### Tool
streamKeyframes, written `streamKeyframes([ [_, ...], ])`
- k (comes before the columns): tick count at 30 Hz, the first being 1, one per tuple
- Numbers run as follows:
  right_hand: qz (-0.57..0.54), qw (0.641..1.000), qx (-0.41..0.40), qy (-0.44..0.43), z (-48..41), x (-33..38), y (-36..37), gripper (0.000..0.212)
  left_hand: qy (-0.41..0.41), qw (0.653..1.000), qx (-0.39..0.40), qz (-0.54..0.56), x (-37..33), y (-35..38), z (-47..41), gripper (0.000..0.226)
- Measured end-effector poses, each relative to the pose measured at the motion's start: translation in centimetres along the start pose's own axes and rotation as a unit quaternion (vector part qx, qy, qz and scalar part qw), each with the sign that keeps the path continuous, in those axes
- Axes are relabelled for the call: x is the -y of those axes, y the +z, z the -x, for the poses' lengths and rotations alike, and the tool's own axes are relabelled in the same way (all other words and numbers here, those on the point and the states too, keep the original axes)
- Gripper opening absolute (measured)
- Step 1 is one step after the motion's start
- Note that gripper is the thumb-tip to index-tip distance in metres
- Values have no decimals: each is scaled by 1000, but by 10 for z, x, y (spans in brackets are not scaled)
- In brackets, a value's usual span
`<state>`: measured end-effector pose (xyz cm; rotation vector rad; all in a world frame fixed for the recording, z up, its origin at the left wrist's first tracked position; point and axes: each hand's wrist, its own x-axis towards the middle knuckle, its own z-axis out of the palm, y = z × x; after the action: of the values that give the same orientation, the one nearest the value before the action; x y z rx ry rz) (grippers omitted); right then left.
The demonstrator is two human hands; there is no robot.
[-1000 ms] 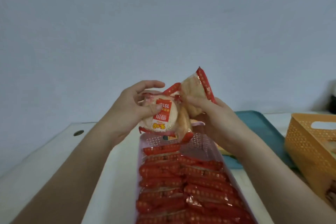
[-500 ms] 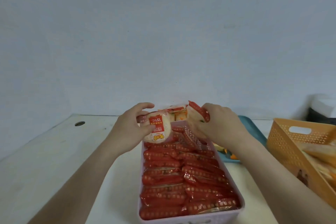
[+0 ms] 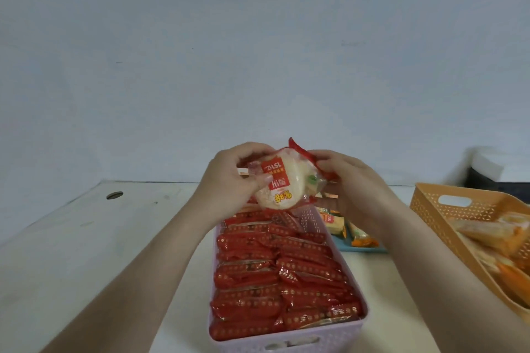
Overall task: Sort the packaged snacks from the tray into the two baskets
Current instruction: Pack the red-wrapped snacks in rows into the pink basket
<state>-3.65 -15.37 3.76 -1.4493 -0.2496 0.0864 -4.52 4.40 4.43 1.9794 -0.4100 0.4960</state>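
A round rice cracker in a clear wrapper with red ends and a red label, the red snack pack (image 3: 282,180), hangs above the far end of the lilac basket (image 3: 324,334). My left hand (image 3: 232,180) grips its left side and my right hand (image 3: 344,178) pinches its red right end. The lilac basket is packed with rows of the same red packs (image 3: 275,275). The teal tray (image 3: 361,248) lies behind my right forearm with a few orange-and-yellow packs (image 3: 347,228) on it. The orange basket (image 3: 447,203) at the right holds several orange packs.
The white table (image 3: 100,238) has a round cable hole (image 3: 114,195) at the back left. A pale wall rises right behind the table. A dark box with a white top (image 3: 493,172) stands at the far right behind the orange basket.
Both hands have lifted one red pack up from the basket's far end and now hold it together. The second pack that my right hand held earlier is gone from it.
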Motion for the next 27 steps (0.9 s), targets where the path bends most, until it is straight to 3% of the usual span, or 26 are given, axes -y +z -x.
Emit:
streamKeyframes([
  [2,60,996,55,-20,3,3,-4,19,28,999,20,-39,0,7,-5,48],
  [4,164,982,81,-54,3,4,-7,29,70,992,53,-95,-4,17,-7,45],
  [7,215,971,11,-106,2,7,-8,30,94,991,18,-93,-5,28,-9,48],
  [10,111,982,-100,-112,6,9,-22,26,133,976,-48,-164,2,26,-13,36],
  [12,22,985,-147,-93,7,7,-32,24,151,948,69,-272,5,25,-14,25],
  [15,-54,984,-161,-44,9,-1,-36,15,141,855,278,-415,11,39,-15,32],
  [17,-80,983,-162,-15,9,-6,-33,15,110,826,322,-449,16,46,-19,44],
  [20,-126,978,-164,7,8,-12,-33,15,106,799,326,-495,20,51,-29,43],
  [27,-191,964,-183,27,8,-22,-44,19,127,877,266,-380,22,48,-22,29],
])
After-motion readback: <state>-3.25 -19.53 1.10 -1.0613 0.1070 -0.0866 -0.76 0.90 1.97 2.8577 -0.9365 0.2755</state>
